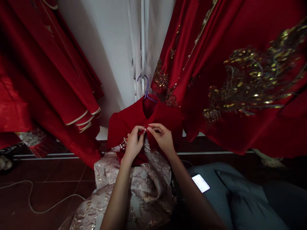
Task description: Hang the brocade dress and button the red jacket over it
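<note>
A red garment point(124, 118) with a V neckline hangs on a purple hanger point(147, 92) in front of me. Close to its front, just below the neckline, both of my hands meet fingertip to fingertip. My left hand point(134, 142) pinches something small, pale and shiny that I cannot name. My right hand point(163, 137) pinches at the same spot from the other side, its fingers closed. Beaded trim point(124, 142) shows on the garment beside my left hand. Under my forearms spreads a pale, shiny patterned fabric point(144, 182), touching the garment's lower part.
Red garments with pale edging point(79, 119) hang at left. At right hangs red cloth with gold sequins point(254, 83). A lit phone point(200, 183) lies on grey-blue fabric point(223, 174). A white cable point(32, 204) runs over the dark tiled floor point(59, 171).
</note>
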`<action>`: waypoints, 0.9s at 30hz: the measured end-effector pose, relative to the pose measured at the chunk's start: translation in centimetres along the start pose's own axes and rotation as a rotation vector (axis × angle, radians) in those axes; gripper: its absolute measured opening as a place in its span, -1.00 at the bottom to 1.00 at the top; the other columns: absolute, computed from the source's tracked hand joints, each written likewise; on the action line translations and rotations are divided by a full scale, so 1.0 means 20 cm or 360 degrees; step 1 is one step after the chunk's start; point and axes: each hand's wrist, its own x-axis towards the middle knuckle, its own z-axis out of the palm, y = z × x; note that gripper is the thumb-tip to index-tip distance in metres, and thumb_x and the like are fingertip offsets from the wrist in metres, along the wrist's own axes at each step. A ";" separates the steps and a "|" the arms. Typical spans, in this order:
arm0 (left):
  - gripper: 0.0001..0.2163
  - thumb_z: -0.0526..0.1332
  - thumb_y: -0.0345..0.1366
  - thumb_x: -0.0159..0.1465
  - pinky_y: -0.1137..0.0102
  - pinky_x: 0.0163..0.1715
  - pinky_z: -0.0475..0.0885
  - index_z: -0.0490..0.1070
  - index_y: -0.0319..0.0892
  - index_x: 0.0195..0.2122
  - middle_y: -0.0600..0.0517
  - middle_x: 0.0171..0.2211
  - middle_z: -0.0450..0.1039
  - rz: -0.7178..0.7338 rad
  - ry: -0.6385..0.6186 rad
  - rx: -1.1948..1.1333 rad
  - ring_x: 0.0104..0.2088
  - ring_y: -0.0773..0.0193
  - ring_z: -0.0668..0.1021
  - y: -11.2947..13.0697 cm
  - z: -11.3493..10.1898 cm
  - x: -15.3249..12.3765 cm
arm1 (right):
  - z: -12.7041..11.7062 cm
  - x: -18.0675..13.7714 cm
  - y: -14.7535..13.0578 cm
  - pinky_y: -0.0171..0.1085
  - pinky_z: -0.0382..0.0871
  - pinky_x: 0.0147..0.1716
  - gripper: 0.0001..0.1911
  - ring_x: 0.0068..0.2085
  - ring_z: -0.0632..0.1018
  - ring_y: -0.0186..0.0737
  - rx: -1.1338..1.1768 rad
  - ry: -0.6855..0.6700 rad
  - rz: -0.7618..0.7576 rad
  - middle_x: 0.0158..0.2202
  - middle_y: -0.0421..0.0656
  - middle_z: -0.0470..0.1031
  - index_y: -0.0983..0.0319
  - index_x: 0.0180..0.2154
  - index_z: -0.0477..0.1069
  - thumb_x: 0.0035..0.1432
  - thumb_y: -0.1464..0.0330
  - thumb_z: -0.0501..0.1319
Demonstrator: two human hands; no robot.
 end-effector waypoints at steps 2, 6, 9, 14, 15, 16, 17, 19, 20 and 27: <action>-0.87 0.04 -0.39 0.26 0.37 -0.10 0.32 0.28 -0.13 -0.18 -0.01 -0.19 0.41 0.0014 -0.0010 0.0001 -0.14 0.28 0.47 0.00 -0.01 0.00 | 0.01 0.00 0.00 -0.28 0.47 -0.28 -0.72 -0.26 0.56 -0.23 -0.0050 0.0051 -0.0037 -0.22 -0.09 0.54 0.21 -0.23 0.46 0.02 0.20 0.25; -0.86 0.11 -0.37 0.21 0.38 -0.11 0.32 0.29 -0.13 -0.19 0.00 -0.20 0.39 0.0100 -0.0105 0.0089 -0.16 0.28 0.45 0.04 -0.04 0.01 | 0.01 -0.01 0.01 -0.26 0.49 -0.27 -0.71 -0.27 0.56 -0.22 -0.0077 0.0132 -0.0084 -0.22 -0.09 0.54 0.21 -0.24 0.48 0.00 0.20 0.26; -0.87 0.15 -0.33 0.18 0.41 -0.20 0.33 0.32 -0.13 -0.23 0.03 -0.28 0.38 0.0141 -0.0147 0.0188 -0.25 0.30 0.44 0.07 -0.06 0.02 | 0.00 -0.02 0.01 -0.24 0.49 -0.24 -0.71 -0.24 0.56 -0.20 -0.0071 0.0138 -0.0107 -0.22 -0.09 0.55 0.21 -0.24 0.51 0.00 0.19 0.27; -0.94 0.11 -0.31 0.20 0.46 -0.29 0.31 0.32 -0.15 -0.33 0.06 -0.38 0.36 0.0161 -0.0148 0.0266 -0.34 0.34 0.42 0.08 -0.07 0.06 | -0.02 -0.03 0.01 -0.24 0.49 -0.20 -0.72 -0.19 0.55 -0.20 -0.0081 0.0101 -0.0152 -0.18 -0.09 0.54 0.20 -0.22 0.53 0.03 0.21 0.25; -0.94 0.11 -0.31 0.20 0.46 -0.29 0.31 0.32 -0.15 -0.34 0.06 -0.39 0.36 0.0161 -0.0147 0.0273 -0.34 0.34 0.42 0.08 -0.06 0.06 | -0.02 -0.03 0.01 -0.24 0.49 -0.20 -0.71 -0.19 0.55 -0.20 -0.0078 0.0079 -0.0151 -0.17 -0.09 0.53 0.20 -0.21 0.53 0.03 0.22 0.25; -0.94 0.11 -0.32 0.19 0.46 -0.29 0.31 0.32 -0.15 -0.34 0.06 -0.39 0.36 0.0161 -0.0144 0.0282 -0.34 0.34 0.42 0.08 -0.06 0.06 | -0.03 -0.04 0.01 -0.25 0.50 -0.21 -0.70 -0.19 0.55 -0.20 -0.0073 0.0055 -0.0145 -0.16 -0.09 0.52 0.19 -0.19 0.52 0.02 0.23 0.26; -0.94 0.10 -0.32 0.19 0.46 -0.29 0.31 0.32 -0.15 -0.33 0.06 -0.38 0.36 0.0160 -0.0143 0.0294 -0.34 0.34 0.43 0.08 -0.06 0.06 | -0.03 -0.04 0.01 -0.25 0.50 -0.21 -0.69 -0.19 0.55 -0.20 -0.0068 0.0031 -0.0132 -0.15 -0.09 0.52 0.19 -0.17 0.51 0.02 0.23 0.26; -0.94 0.11 -0.33 0.18 0.46 -0.29 0.31 0.32 -0.15 -0.33 0.06 -0.37 0.37 0.0166 -0.0157 0.0326 -0.34 0.33 0.43 0.09 -0.05 0.06 | -0.04 -0.03 0.01 -0.25 0.51 -0.22 -0.65 -0.19 0.55 -0.20 -0.0059 -0.0005 -0.0099 -0.14 -0.09 0.51 0.19 -0.14 0.50 0.00 0.23 0.27; -0.94 0.10 -0.33 0.18 0.45 -0.30 0.31 0.33 -0.14 -0.34 0.06 -0.37 0.37 0.0170 -0.0167 0.0345 -0.34 0.33 0.44 0.09 -0.05 0.06 | -0.04 -0.03 0.02 -0.25 0.51 -0.22 -0.64 -0.20 0.55 -0.20 -0.0058 -0.0017 -0.0082 -0.15 -0.09 0.51 0.19 -0.13 0.50 -0.01 0.23 0.28; -0.93 0.09 -0.33 0.19 0.47 -0.35 0.32 0.34 -0.13 -0.37 0.05 -0.38 0.38 0.0197 -0.0278 0.0455 -0.39 0.33 0.45 0.10 -0.07 0.08 | -0.06 -0.01 0.04 -0.22 0.50 -0.22 -0.60 -0.21 0.55 -0.20 0.0011 -0.0111 0.0009 -0.16 -0.08 0.52 0.21 -0.11 0.48 -0.04 0.26 0.29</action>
